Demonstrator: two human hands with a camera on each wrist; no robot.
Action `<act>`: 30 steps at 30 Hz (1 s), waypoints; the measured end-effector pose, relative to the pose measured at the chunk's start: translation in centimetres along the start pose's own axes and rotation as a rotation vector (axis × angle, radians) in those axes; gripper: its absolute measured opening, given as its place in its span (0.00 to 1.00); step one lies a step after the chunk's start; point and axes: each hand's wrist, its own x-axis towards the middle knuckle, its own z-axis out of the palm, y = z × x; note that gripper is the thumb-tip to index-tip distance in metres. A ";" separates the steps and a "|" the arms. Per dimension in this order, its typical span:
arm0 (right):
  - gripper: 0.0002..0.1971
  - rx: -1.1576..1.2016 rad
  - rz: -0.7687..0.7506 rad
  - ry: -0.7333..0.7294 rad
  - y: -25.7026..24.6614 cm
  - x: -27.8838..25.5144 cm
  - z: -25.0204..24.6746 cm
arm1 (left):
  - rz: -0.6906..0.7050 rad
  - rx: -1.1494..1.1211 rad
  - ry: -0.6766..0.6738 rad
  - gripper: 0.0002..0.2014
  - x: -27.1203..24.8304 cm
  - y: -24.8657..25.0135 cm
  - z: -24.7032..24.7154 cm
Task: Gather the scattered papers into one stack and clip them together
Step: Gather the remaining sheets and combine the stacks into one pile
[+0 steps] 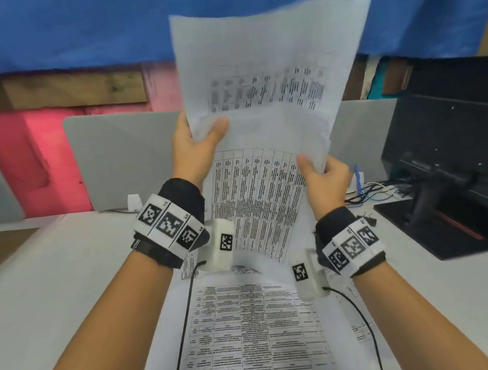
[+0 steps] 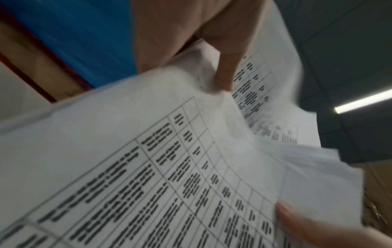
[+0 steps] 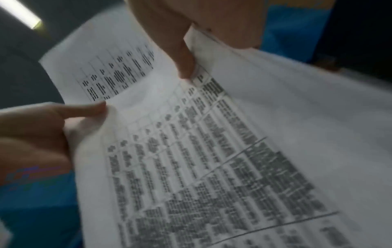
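I hold several printed white sheets [image 1: 267, 157] upright above the desk, fanned out of line. My left hand [image 1: 199, 135] pinches their left edge, thumb on the front. My right hand [image 1: 317, 169] pinches the lower right edge of the front sheet. In the left wrist view my left thumb [image 2: 224, 73] presses on the table-printed sheets [image 2: 148, 151]. In the right wrist view my right thumb [image 3: 184, 58] clamps the sheets [image 3: 212, 151], with my left hand [image 3: 42, 130] across from it. Another printed sheet [image 1: 254, 331] lies flat on the desk below. A black binder clip [image 1: 369, 219] sits on the desk by my right wrist.
A black monitor [image 1: 463, 157] stands on its base at the right of the white desk [image 1: 49, 285]. Loose cables [image 1: 370, 195] lie behind the clip. Grey divider panels [image 1: 122, 156] line the desk's far edge. Blue sheeting hangs behind.
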 end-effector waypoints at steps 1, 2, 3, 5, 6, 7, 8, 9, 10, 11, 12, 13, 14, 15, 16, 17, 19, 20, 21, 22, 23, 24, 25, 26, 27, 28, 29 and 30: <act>0.04 0.010 0.002 0.001 -0.1 0.0 0.4 | 0.020 0.005 -0.009 0.19 -0.2 0.0 0.3; 0.03 0.012 -0.009 -0.005 -0.4 0.0 0.7 | 0.043 0.007 -0.018 0.18 -0.3 0.0 0.5; 0.03 0.009 -0.026 -0.026 -0.5 0.0 0.9 | 0.059 0.005 -0.023 0.17 -0.4 -0.1 0.7; 0.04 -0.004 -0.055 -0.077 -0.8 -0.2 1.4 | 0.079 0.005 -0.016 0.17 -0.6 -0.3 1.0; 0.03 -0.007 -0.061 -0.111 -0.9 -0.3 1.5 | 0.086 0.002 -0.002 0.18 -0.6 -0.4 0.9; 0.04 -0.003 -0.051 -0.149 -0.8 -0.3 1.4 | 0.086 -0.012 0.014 0.20 -0.7 -0.4 0.9; 0.08 0.008 -0.020 -0.180 -0.7 -0.3 1.3 | 0.079 -0.019 0.027 0.22 -0.8 -0.5 0.7; 0.13 0.028 0.025 -0.201 -0.4 -0.3 1.0 | 0.071 -0.021 0.035 0.24 -0.7 -0.6 0.5; 0.18 0.050 0.077 -0.207 -0.1 -0.2 0.8 | 0.065 -0.015 0.036 0.25 -0.7 -0.6 0.3; 0.23 0.074 0.121 -0.198 0.2 -0.1 0.4 | 0.060 -0.012 0.040 0.27 -0.6 -0.7 0.1; 0.27 0.106 0.150 -0.183 0.5 0.0 0.1 | 0.050 -0.012 0.048 0.29 -0.5 -0.7 -0.1; 0.29 0.142 0.166 -0.169 0.7 0.1 -0.2 | 0.040 -0.023 0.058 0.31 -0.4 -0.7 -0.2; 0.30 0.169 0.172 -0.162 0.9 0.1 -0.4 | 0.028 -0.035 0.066 0.31 -0.4 -0.6 -0.3; 0.30 0.183 0.174 -0.167 1.1 0.1 -0.6 | 0.023 -0.045 0.071 0.30 -0.4 -0.7 -0.3; 0.29 0.186 0.180 -0.178 1.2 0.1 -0.8 | 0.021 -0.059 0.067 0.27 -0.4 -0.5 -0.2; 0.28 0.178 0.182 -0.198 1.2 0.2 -0.9 | 0.023 -0.089 0.060 0.24 -0.4 -0.4 0.0; 0.28 0.153 0.179 -0.231 1.1 0.2 -1.0 | 0.031 -0.151 0.054 0.21 -0.2 0.0 0.2; 0.29 0.149 0.182 -0.230 1.2 0.3 -1.2 | 0.029 -0.161 0.061 0.22 -0.2 0.2 0.3; 0.29 0.150 0.188 -0.224 1.3 0.4 -1.4 | 0.024 -0.160 0.072 0.24 -0.1 0.2 0.2; 0.29 0.153 0.195 -0.212 1.4 0.5 -1.6 | 0.014 -0.148 0.078 0.26 -0.1 0.2 0.1; 0.29 0.155 0.198 -0.206 1.6 0.6 -1.8 | 0.007 -0.142 0.073 0.27 0.0 0.0 -0.2; 0.27 0.153 0.206 -0.205 1.8 0.6 -2.0 | 0.001 -0.133 0.055 0.29 -0.1 -0.2 -0.4; 0.24 0.146 0.220 -0.209 2.0 0.6 -2.2 | 0.000 -0.127 0.029 0.30 0.0 -0.5 -0.7; 0.20 0.136 0.231 -0.212 2.0 0.5 -2.4 | -0.005 -0.112 0.000 0.32 -0.1 -0.6 -1.0; 0.16 0.127 0.238 -0.225 2.1 0.5 -2.5 | -0.017 -0.089 -0.025 0.35 0.0 -0.9 -1.3; 0.15 0.121 0.244 -0.237 2.1 0.4 -2.6 | -0.039 -0.064 -0.054 0.40 -0.1 -1.2 -1.6; 0.14 0.114 0.251 -0.246 2.3 0.4 -2.5 | -0.067 -0.050 -0.073 0.46 -0.1 -1.8 -2.0; 0.14 0.110 0.262 -0.244 2.3 0.4 -2.5 | -0.093 -0.038 -0.082 0.52 -0.2 -2.1 -2.3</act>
